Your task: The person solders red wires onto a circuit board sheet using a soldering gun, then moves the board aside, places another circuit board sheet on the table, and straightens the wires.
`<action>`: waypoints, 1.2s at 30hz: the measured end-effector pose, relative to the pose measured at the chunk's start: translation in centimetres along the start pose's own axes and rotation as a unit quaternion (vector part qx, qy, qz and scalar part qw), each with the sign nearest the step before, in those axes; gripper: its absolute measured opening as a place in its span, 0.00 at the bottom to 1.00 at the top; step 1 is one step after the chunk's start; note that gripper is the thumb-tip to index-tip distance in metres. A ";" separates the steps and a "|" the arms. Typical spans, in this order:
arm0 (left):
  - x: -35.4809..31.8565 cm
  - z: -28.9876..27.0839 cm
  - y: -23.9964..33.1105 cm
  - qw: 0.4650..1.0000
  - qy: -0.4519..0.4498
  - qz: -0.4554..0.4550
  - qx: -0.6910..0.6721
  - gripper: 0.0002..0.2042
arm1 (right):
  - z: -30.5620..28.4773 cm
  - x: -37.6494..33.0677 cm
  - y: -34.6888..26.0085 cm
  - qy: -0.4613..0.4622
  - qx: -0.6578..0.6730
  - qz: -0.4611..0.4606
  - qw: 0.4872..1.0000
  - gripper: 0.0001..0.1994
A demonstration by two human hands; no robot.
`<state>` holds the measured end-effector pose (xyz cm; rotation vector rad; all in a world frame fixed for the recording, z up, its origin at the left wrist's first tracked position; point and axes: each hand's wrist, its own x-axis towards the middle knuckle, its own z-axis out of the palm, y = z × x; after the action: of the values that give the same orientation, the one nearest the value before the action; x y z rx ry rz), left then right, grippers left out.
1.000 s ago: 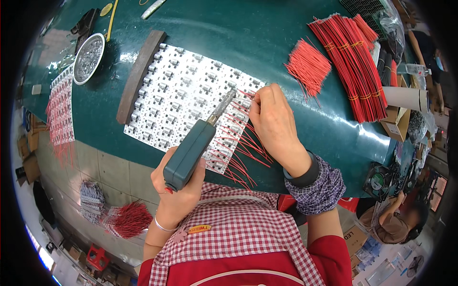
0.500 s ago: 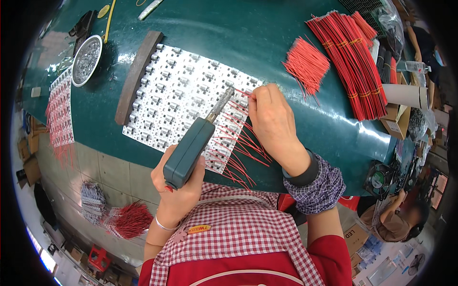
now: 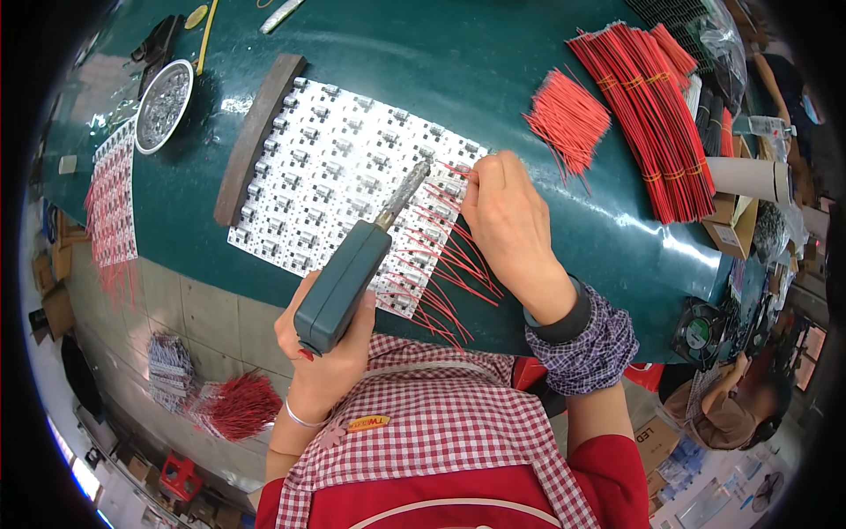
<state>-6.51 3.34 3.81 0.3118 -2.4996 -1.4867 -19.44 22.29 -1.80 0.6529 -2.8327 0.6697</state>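
My left hand (image 3: 339,357) is wrapped round the dark green body of a soldering gun (image 3: 342,286). Its long metal tip points up and right over a white circuit board panel (image 3: 339,167) covered with rows of small components. Close to that tip, at the panel's upper right edge, my right hand (image 3: 509,220) pinches a thin red wire (image 3: 455,167). Whether the tip touches the board I cannot tell. Several more red wires (image 3: 463,278) hang off the panel's right side below my right hand. A dark straight bar (image 3: 256,145) lies along the panel's left edge.
A bowl of shiny metal bits (image 3: 164,108) stands at left, beside another panel with red wires (image 3: 112,203). To the right lie a loose pile of red wires (image 3: 568,122) and tied wire bundles (image 3: 648,123). A small fan (image 3: 699,331) sits at the table's right edge.
The soldering gun's body has shifted slightly left, its tip staying near the same row. My right hand still pinches the wire and has moved a little to the right.
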 end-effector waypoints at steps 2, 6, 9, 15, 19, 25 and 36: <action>-0.1 0.0 -0.1 1.000 -0.002 -0.002 -0.001 0.08 | 0.0 0.0 0.0 0.009 0.035 0.000 0.999 0.10; -0.3 0.1 -0.4 1.000 0.002 -0.018 -0.012 0.08 | -0.2 -0.1 0.1 -0.005 0.036 -0.006 0.999 0.10; -0.1 0.3 -0.5 1.000 0.009 0.009 -0.015 0.08 | -0.1 -0.1 0.0 -0.010 0.017 -0.004 1.000 0.10; -0.1 0.8 -0.7 0.998 -0.002 -0.036 -0.044 0.07 | 0.5 0.3 0.2 0.000 -0.004 -0.002 1.000 0.10; 0.0 0.9 -0.5 0.999 0.000 -0.034 -0.037 0.07 | 0.3 0.2 0.2 0.016 0.014 -0.005 1.000 0.10; -0.1 0.4 -0.4 1.000 0.021 0.021 -0.011 0.06 | -0.7 -0.2 0.2 0.011 0.085 0.010 0.996 0.10; -1.2 -0.6 -0.4 0.999 0.003 0.022 0.028 0.06 | -1.4 -0.9 -0.9 -0.021 0.214 0.028 0.976 0.08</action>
<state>-5.20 3.00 3.61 0.2685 -2.5300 -1.3983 -18.20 22.54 -0.41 0.6525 -2.7679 1.3124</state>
